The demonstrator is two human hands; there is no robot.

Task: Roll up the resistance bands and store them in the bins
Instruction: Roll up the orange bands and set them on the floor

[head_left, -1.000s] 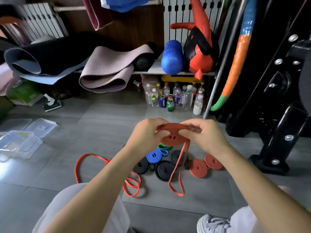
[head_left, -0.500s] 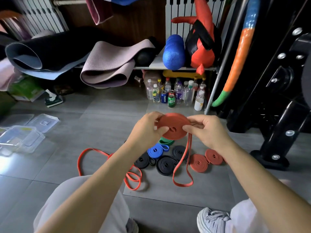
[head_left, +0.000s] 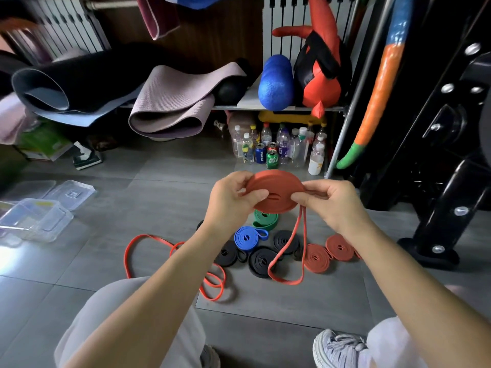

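The red coil point(head_left: 275, 191) is fatter than a moment ago and its hanging tail point(head_left: 285, 280) is shorter, its bottom loop drawn higher in the frame. The coil sits at centre frame, held flat-face toward the camera, which probably keeps the wraps stacked and the centre visible. The left hand point(head_left: 231, 200) grips the coil's left edge, thumb curled across the face and fingers behind it, likely acting as the hub for turning. The right hand point(head_left: 332, 205) pinches the right edge just where the doubled tail leaves, seemingly to keep tension so the wraps don't spring loose. Below the hands, finished rolls lie together on the floor: green point(head_left: 265, 219), blue point(head_left: 245, 236), black point(head_left: 261, 261) and red ones point(head_left: 317, 257) – staged, I judge, for binning later. An unrolled orange-red band point(head_left: 148, 237) sprawls at lower left of centre, and the clear plastic bins point(head_left: 34, 221) wait at the left edge, well apart from the rolls.
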